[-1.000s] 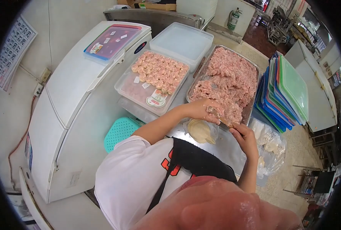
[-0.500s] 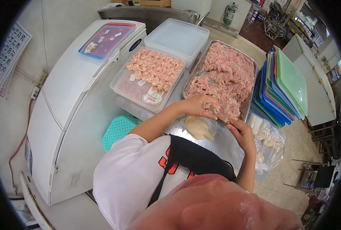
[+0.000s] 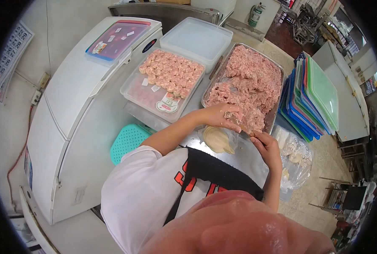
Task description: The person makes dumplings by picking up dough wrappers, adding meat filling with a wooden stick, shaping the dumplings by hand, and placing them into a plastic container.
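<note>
My left hand [image 3: 220, 116] is curled at the near edge of the metal tray [image 3: 205, 96] of minced meat [image 3: 256, 72], with bits of meat on its fingers; what it holds is too small to tell. The fingers of my right hand [image 3: 266, 146] pinch the end of a thin brown tool [image 3: 248, 132], whose tip meets the left fingertips. Just below my left hand, round pale wrappers [image 3: 218, 140] lie in a clear bag on the metal table [image 3: 249, 163]. Left of the tray, a clear lidded box [image 3: 131, 92] carries rows of small meat-filled dumplings [image 3: 171, 72].
Clear boxes [image 3: 197, 38] are stacked behind the dumplings. Coloured lids [image 3: 311, 97] stand right of the tray, above a plastic bag [image 3: 296, 158]. A white freezer [image 3: 91, 84] is at left, with a turquoise perforated basket [image 3: 129, 142] beside it.
The view has shifted slightly. Both hands keep nearly the same pose at the tray's near edge.
</note>
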`<state>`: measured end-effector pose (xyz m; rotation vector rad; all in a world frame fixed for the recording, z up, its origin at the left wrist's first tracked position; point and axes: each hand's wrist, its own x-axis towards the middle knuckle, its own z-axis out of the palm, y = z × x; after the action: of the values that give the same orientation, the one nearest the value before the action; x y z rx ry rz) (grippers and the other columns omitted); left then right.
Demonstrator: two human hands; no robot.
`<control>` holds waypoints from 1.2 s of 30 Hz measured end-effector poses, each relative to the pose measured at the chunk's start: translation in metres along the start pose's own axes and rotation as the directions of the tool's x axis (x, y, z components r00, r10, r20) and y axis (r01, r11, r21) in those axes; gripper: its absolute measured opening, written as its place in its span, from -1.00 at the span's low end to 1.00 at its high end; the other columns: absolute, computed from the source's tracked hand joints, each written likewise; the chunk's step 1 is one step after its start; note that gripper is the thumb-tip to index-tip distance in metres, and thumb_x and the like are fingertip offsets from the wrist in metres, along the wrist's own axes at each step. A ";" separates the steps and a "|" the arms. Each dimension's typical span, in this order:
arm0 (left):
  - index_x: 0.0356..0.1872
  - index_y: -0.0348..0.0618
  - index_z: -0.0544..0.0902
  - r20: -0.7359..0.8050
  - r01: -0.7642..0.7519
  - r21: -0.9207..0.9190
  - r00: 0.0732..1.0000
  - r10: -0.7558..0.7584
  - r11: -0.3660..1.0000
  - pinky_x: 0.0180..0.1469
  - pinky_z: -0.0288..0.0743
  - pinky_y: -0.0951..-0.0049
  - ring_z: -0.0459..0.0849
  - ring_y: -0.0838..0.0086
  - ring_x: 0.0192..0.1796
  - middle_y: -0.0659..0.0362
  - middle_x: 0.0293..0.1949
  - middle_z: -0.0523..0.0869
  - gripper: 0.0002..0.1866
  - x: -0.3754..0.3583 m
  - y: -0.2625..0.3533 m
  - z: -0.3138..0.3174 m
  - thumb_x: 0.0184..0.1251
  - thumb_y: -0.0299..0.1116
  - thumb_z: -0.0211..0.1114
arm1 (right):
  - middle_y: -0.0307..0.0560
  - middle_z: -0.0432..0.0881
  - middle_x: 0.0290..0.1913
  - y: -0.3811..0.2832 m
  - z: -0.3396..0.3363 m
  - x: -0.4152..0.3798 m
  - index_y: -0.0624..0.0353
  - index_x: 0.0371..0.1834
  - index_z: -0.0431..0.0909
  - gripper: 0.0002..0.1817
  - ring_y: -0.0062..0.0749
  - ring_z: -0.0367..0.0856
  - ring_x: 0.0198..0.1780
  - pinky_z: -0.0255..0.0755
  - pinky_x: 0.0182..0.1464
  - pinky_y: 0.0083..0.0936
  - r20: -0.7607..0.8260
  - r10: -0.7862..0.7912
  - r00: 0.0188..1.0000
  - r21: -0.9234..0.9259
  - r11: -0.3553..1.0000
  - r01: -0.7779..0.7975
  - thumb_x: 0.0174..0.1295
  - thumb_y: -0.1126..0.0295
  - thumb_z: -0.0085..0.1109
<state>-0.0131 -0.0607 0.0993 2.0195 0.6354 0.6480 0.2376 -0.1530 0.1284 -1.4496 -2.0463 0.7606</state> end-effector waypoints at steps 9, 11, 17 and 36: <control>-0.11 -0.12 0.60 -0.046 -0.149 -0.120 0.988 0.145 0.981 0.10 0.46 0.32 0.63 0.31 0.01 0.17 -0.10 0.67 -0.54 0.000 0.002 -0.002 0.04 -0.10 0.51 | -0.02 0.54 -0.43 -0.006 -0.002 0.002 0.23 -0.09 0.64 -0.75 -0.29 0.53 -0.36 0.37 -0.27 -0.45 0.024 0.014 1.000 -0.009 1.000 -0.014 0.23 0.33 0.25; -0.12 -0.10 0.61 -0.052 -0.165 -0.112 0.986 0.160 0.980 0.10 0.46 0.32 0.63 0.33 0.01 0.18 -0.11 0.68 -0.55 0.000 -0.003 -0.002 0.02 -0.11 0.52 | -0.02 0.55 -0.43 -0.006 0.000 0.003 0.27 -0.09 0.63 -0.73 -0.32 0.54 -0.35 0.37 -0.26 -0.47 0.033 0.006 0.999 -0.007 1.000 -0.006 0.25 0.33 0.24; -0.16 -0.11 0.64 0.035 -0.133 -0.063 0.990 0.136 0.989 0.03 0.49 0.35 0.67 0.33 -0.06 0.14 -0.19 0.72 -0.61 -0.001 -0.018 -0.006 0.01 -0.20 0.52 | -0.03 0.58 -0.39 -0.008 0.004 0.005 0.27 -0.10 0.63 -0.74 -0.32 0.56 -0.32 0.40 -0.23 -0.48 0.045 0.028 0.999 0.013 1.000 -0.028 0.24 0.34 0.25; -0.07 -0.18 0.62 0.105 0.071 0.082 0.991 -0.079 0.994 -0.03 0.48 0.39 0.62 0.40 -0.08 0.09 -0.17 0.67 -0.51 0.010 -0.031 -0.028 0.00 -0.17 0.54 | 0.11 0.67 -0.21 -0.001 0.005 0.026 0.27 -0.08 0.62 -0.74 -0.13 0.65 -0.18 0.46 -0.09 -0.39 0.051 0.047 0.998 -0.107 0.993 -0.042 0.26 0.33 0.22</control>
<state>-0.0299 -0.0225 0.0880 2.0766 0.6776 0.4724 0.2260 -0.1291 0.1274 -1.5536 -2.1303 0.7254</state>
